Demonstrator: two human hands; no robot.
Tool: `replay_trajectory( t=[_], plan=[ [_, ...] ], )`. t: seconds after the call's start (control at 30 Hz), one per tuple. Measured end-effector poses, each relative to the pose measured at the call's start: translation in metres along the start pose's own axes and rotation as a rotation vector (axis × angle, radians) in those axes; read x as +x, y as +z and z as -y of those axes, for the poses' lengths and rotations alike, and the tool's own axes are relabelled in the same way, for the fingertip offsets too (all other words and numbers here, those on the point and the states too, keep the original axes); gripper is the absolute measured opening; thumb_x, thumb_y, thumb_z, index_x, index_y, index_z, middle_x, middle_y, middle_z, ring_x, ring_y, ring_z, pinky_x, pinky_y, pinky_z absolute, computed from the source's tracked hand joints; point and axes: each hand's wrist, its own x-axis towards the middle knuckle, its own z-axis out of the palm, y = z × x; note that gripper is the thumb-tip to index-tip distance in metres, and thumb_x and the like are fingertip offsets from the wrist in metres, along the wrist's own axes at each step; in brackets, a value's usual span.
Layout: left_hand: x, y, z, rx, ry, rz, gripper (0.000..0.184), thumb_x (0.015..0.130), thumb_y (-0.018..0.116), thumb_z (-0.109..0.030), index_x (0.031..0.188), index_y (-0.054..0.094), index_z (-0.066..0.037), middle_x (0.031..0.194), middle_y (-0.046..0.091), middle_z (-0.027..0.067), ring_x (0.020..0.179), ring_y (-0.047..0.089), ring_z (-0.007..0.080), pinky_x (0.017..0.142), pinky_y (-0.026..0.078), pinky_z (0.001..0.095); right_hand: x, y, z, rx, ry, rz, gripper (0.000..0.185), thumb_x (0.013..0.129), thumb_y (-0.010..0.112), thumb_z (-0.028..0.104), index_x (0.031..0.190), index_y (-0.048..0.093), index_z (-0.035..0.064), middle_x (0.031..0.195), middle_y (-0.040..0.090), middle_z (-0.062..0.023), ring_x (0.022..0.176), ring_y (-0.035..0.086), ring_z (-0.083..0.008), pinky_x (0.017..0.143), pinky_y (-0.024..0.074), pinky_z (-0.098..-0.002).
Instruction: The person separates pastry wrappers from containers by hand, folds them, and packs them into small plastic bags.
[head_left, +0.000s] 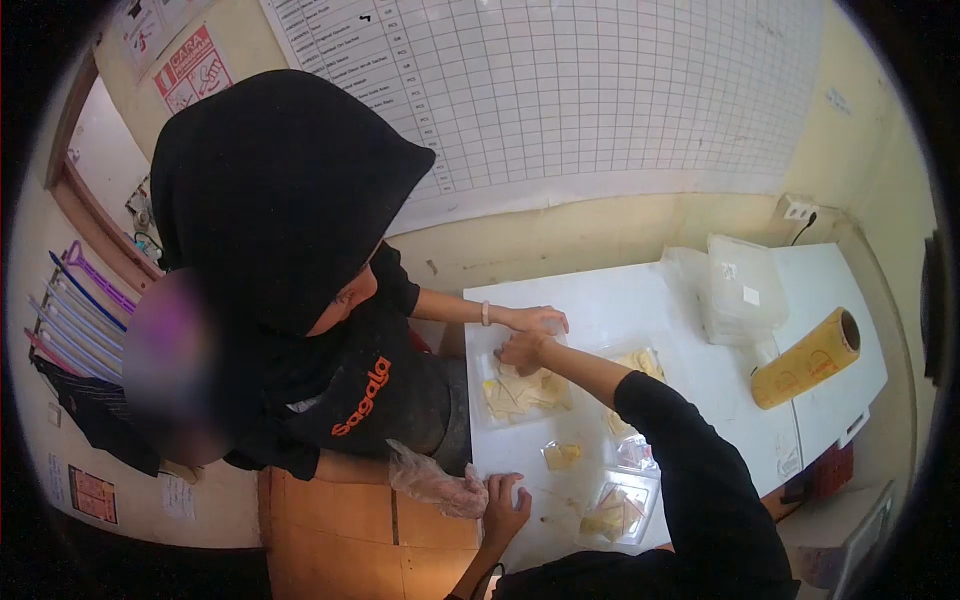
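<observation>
My right hand reaches across the table into a clear plastic tub of pale yellow flat pieces. Its fingers are bent together over the pieces; what they pinch is hidden. At the near left table edge, my left hand rests with fingers bent but apart, holding nothing visible. A co-worker's bare hand lies at the far side of the tub. That person's other hand, in a clear plastic glove, is beside my left hand. Near it lies a small clear packet with a yellow piece.
A clear box with wedge-shaped pieces stands near me. Another tub sits partly behind my right forearm. Stacked clear containers and a big yellow roll occupy the right of the white table. The co-worker stands close at left.
</observation>
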Motion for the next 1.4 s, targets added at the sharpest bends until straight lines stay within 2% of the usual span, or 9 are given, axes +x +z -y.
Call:
replay_trajectory(
  t=[0.4,0.43,0.53,0.7,0.87,1.07,1.3,1.37,1.4],
  plan=[
    [0.001,0.003,-0.001,-0.003,-0.006,0.012,0.024,0.072,0.060,-0.006,0.096,0.058,-0.006,0.093,0.052,0.0118,0.091,0.049,0.0316,0.081,0.040,0.0425,0.005,0.012,-0.007,0.023,-0.039,-0.026,0.050,0.066,0.074,0.021,0.108,0.056,0.0010,0.100,0.065,-0.0166,0.095,0.064,-0.0326,0.081,0.0518,-0.0417],
    [0.000,0.002,-0.002,0.013,-0.016,0.020,0.024,0.072,0.060,-0.006,0.096,0.058,-0.006,0.093,0.052,0.0119,0.091,0.049,0.0317,0.081,0.039,0.0427,0.027,0.050,-0.022,0.063,-0.082,-0.119,0.053,0.064,0.075,0.023,0.109,0.057,0.0012,0.101,0.064,-0.0175,0.094,0.063,-0.0343,0.082,0.0516,-0.0426],
    [-0.001,0.004,0.002,0.021,0.021,0.030,0.024,0.071,0.060,-0.006,0.095,0.057,-0.005,0.093,0.052,0.0124,0.091,0.049,0.0323,0.082,0.039,0.0432,0.020,0.028,-0.026,0.105,0.026,-0.073,0.056,0.063,0.076,0.025,0.113,0.057,0.0064,0.106,0.062,-0.0176,0.099,0.061,-0.0348,0.084,0.0508,-0.0436],
    [-0.001,0.005,0.002,0.018,0.007,0.043,0.024,0.072,0.060,-0.005,0.095,0.058,-0.005,0.092,0.051,0.0126,0.091,0.048,0.0319,0.082,0.037,0.0436,0.008,0.016,-0.032,0.215,-0.015,-0.044,0.058,0.062,0.078,0.029,0.116,0.058,0.0181,0.116,0.057,-0.0147,0.111,0.055,-0.0331,0.089,0.0487,-0.0442],
    [-0.002,0.007,0.005,0.064,0.009,0.033,0.024,0.071,0.061,-0.006,0.095,0.059,-0.006,0.092,0.051,0.0124,0.090,0.050,0.0321,0.080,0.040,0.0428,0.004,0.008,-0.023,0.176,-0.049,-0.078,0.046,0.062,0.076,0.023,0.103,0.062,0.0069,0.103,0.063,-0.0171,0.102,0.060,-0.0356,0.084,0.0514,-0.0450],
    [-0.001,0.008,0.004,0.082,0.025,0.013,0.025,0.070,0.061,-0.006,0.095,0.059,-0.006,0.091,0.051,0.0124,0.089,0.050,0.0321,0.079,0.041,0.0431,-0.007,0.012,-0.015,0.073,-0.083,-0.133,0.038,0.065,0.071,0.018,0.096,0.062,-0.0009,0.100,0.064,-0.0206,0.096,0.062,-0.0364,0.082,0.0522,-0.0432],
    [0.001,0.005,0.001,0.068,-0.017,0.055,0.025,0.071,0.061,-0.006,0.095,0.059,-0.006,0.092,0.051,0.0117,0.089,0.050,0.0317,0.079,0.041,0.0425,-0.004,0.023,-0.015,0.048,-0.152,-0.172,0.030,0.067,0.068,0.014,0.093,0.062,-0.0018,0.099,0.065,-0.0182,0.094,0.064,-0.0349,0.083,0.0522,-0.0426],
    [0.001,0.006,0.003,0.066,0.013,0.040,0.025,0.071,0.061,-0.006,0.095,0.059,-0.007,0.092,0.051,0.0113,0.089,0.050,0.0314,0.079,0.040,0.0421,0.001,0.027,-0.019,-0.051,-0.272,-0.218,0.032,0.070,0.065,0.015,0.095,0.054,-0.0016,0.079,0.066,-0.0182,0.080,0.066,-0.0363,0.072,0.0536,-0.0434],
    [0.001,0.006,0.004,0.067,0.010,0.038,0.025,0.071,0.061,-0.006,0.095,0.059,-0.007,0.092,0.051,0.0113,0.089,0.050,0.0314,0.079,0.040,0.0421,0.003,0.028,-0.018,-0.052,-0.276,-0.217,0.032,0.070,0.065,0.015,0.095,0.054,-0.0016,0.079,0.066,-0.0182,0.080,0.066,-0.0363,0.072,0.0536,-0.0434]
  ],
)
